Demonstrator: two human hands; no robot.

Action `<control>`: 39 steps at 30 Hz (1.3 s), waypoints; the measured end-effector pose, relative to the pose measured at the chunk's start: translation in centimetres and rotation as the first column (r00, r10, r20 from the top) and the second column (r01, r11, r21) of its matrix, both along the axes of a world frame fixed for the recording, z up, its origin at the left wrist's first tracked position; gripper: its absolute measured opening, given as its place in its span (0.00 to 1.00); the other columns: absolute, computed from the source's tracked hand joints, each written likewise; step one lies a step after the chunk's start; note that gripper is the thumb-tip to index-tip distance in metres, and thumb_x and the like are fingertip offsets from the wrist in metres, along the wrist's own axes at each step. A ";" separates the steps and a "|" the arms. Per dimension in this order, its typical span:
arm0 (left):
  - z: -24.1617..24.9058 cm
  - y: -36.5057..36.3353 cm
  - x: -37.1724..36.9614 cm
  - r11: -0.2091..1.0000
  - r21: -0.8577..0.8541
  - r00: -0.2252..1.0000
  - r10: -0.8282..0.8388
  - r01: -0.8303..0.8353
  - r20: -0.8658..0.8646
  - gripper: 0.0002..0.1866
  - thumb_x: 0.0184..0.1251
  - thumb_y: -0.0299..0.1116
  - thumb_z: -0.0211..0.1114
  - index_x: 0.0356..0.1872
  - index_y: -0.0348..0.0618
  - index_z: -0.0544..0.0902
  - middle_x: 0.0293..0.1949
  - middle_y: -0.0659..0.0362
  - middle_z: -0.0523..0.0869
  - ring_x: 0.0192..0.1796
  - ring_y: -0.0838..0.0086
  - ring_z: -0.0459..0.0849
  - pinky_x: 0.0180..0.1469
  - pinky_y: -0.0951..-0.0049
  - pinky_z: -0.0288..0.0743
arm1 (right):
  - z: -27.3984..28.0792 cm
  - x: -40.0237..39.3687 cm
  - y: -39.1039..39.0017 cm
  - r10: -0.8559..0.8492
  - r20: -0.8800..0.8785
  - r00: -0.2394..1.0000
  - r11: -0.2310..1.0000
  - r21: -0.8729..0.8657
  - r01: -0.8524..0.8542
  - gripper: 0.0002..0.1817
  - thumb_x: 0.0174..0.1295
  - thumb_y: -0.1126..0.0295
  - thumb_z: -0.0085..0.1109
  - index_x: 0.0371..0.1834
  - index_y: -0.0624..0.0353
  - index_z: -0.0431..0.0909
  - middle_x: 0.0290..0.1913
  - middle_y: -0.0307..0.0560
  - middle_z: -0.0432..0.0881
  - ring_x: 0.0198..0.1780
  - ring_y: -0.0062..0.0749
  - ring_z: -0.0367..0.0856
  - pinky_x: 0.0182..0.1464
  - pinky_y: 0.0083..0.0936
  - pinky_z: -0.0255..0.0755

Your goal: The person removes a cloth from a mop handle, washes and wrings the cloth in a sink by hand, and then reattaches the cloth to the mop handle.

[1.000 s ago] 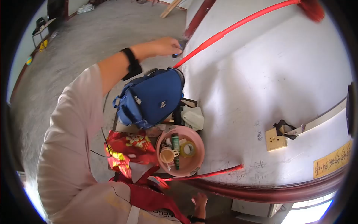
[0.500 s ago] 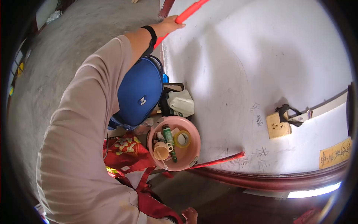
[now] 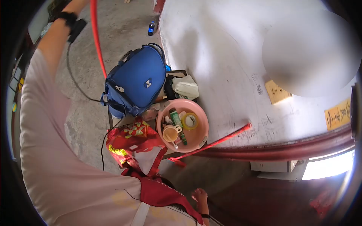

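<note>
My left hand [image 3: 78, 5] is raised at the top left, cut off by the frame edge, with its fingers mostly hidden. It is against a long red pole [image 3: 96, 37], which runs down behind the blue bag [image 3: 137, 81]. A black band and a small black box [image 3: 77, 31] sit at that wrist, with a dark cable trailing from it. Low in the view, my right hand [image 3: 200, 196] hangs beside my body. Its fingers are loosely bent, and nothing shows in them. Nearest to it is dark red cloth [image 3: 160, 194] over my front.
A pink basin [image 3: 203, 126] holds a cup [image 3: 171, 134], a green tube [image 3: 175, 116] and a tape roll [image 3: 189, 121]. Beside it lie a red bag [image 3: 130, 137] and another red pole [image 3: 226, 135]. A bottle [image 3: 151, 28] stands by the white wall [image 3: 226, 64]. A grey blur covers part of the wall.
My left hand and the red pole have swung from the top middle to the top left. The blue bag and a bottle behind it now show more fully. My right hand shows more.
</note>
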State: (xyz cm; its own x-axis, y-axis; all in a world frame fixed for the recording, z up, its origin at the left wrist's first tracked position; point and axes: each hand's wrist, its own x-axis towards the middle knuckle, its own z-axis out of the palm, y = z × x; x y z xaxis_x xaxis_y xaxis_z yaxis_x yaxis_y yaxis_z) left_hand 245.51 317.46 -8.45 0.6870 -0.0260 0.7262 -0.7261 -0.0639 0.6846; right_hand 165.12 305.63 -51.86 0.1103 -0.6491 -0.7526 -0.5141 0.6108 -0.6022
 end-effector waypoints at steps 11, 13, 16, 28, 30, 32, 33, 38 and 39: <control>4.3 21.3 -19.4 0.996 -0.068 0.993 0.063 -0.056 0.104 0.21 0.61 0.27 0.63 0.53 0.33 0.67 0.40 0.50 0.77 0.34 0.67 0.75 0.35 0.68 0.72 | -0.2 -2.9 0.6 0.153 0.184 0.971 0.987 -0.076 -0.141 0.18 0.61 0.68 0.53 0.52 0.64 0.70 0.39 0.46 0.78 0.31 0.28 0.81 0.29 0.23 0.78; 5.2 24.4 -23.8 0.992 -0.062 0.985 0.119 -0.112 0.124 0.21 0.61 0.27 0.63 0.52 0.33 0.67 0.39 0.51 0.77 0.33 0.68 0.75 0.35 0.69 0.72 | -0.6 -5.5 1.6 0.116 0.190 0.975 0.989 -0.114 -0.095 0.19 0.61 0.67 0.53 0.54 0.64 0.70 0.40 0.46 0.78 0.32 0.28 0.81 0.30 0.23 0.78; 6.0 30.0 -29.0 0.989 0.008 0.981 0.148 -0.150 0.125 0.19 0.61 0.30 0.63 0.49 0.33 0.68 0.35 0.53 0.76 0.31 0.69 0.74 0.34 0.69 0.71 | -2.0 -10.8 3.7 0.118 0.208 0.971 0.990 -0.096 -0.100 0.19 0.62 0.67 0.52 0.54 0.63 0.70 0.41 0.46 0.78 0.32 0.28 0.81 0.30 0.22 0.78; -2.1 25.9 -57.0 0.580 0.338 0.668 -0.688 0.741 -0.283 0.18 0.57 0.42 0.67 0.39 0.40 0.72 0.22 0.62 0.73 0.24 0.75 0.72 0.29 0.73 0.70 | -2.9 -27.5 12.1 -0.057 0.217 0.974 0.994 -0.082 0.076 0.19 0.62 0.66 0.53 0.53 0.64 0.71 0.42 0.47 0.80 0.35 0.29 0.82 0.33 0.22 0.79; -6.0 22.5 -61.1 0.570 0.346 0.667 -0.629 0.745 -0.400 0.22 0.55 0.46 0.67 0.39 0.40 0.71 0.21 0.65 0.70 0.24 0.80 0.72 0.28 0.79 0.66 | -2.1 -29.0 11.6 -0.078 0.231 0.970 0.989 -0.106 0.105 0.19 0.62 0.66 0.53 0.53 0.64 0.71 0.42 0.47 0.80 0.35 0.29 0.82 0.33 0.22 0.79; -10.0 18.4 -64.9 0.449 0.156 0.467 -0.757 0.880 -0.457 0.20 0.54 0.43 0.67 0.37 0.42 0.69 0.20 0.68 0.66 0.19 0.84 0.66 0.20 0.82 0.59 | -0.8 -29.8 10.7 -0.087 0.248 0.965 0.984 -0.129 0.122 0.19 0.62 0.66 0.53 0.53 0.65 0.71 0.42 0.47 0.80 0.35 0.28 0.82 0.33 0.21 0.78; -12.2 16.7 -66.7 0.470 0.109 0.462 -0.751 0.876 -0.472 0.17 0.53 0.38 0.67 0.36 0.42 0.70 0.21 0.67 0.70 0.20 0.83 0.68 0.21 0.83 0.61 | 0.3 -29.9 10.1 -0.063 0.248 0.967 0.979 -0.171 0.107 0.18 0.62 0.67 0.53 0.53 0.65 0.71 0.42 0.47 0.80 0.35 0.27 0.81 0.33 0.20 0.78; -15.7 5.9 -75.3 0.016 0.054 0.050 -0.695 0.998 -0.717 0.07 0.52 0.20 0.63 0.29 0.41 0.73 0.23 0.65 0.74 0.26 0.83 0.74 0.28 0.81 0.68 | 5.5 -29.6 4.4 -0.039 0.315 0.948 0.945 -0.297 0.137 0.17 0.63 0.68 0.52 0.52 0.66 0.72 0.40 0.46 0.80 0.35 0.25 0.81 0.32 0.19 0.76; -16.9 3.8 -75.7 -0.063 -0.150 -0.159 -0.568 0.987 -0.807 0.07 0.54 0.20 0.62 0.30 0.42 0.73 0.25 0.65 0.73 0.27 0.84 0.73 0.29 0.81 0.67 | 7.1 -29.3 2.7 -0.021 0.346 0.938 0.942 -0.306 0.135 0.17 0.63 0.67 0.52 0.52 0.66 0.72 0.40 0.46 0.80 0.35 0.25 0.80 0.32 0.18 0.76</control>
State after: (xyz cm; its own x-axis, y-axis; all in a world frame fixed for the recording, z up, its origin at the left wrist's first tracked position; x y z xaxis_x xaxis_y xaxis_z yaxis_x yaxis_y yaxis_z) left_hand 169.82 321.23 -25.40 -0.1101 -0.9845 -0.1362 0.0759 -0.1450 0.9865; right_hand 135.84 308.37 -44.80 0.2568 -0.8652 -0.4306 -0.2074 0.3858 -0.8990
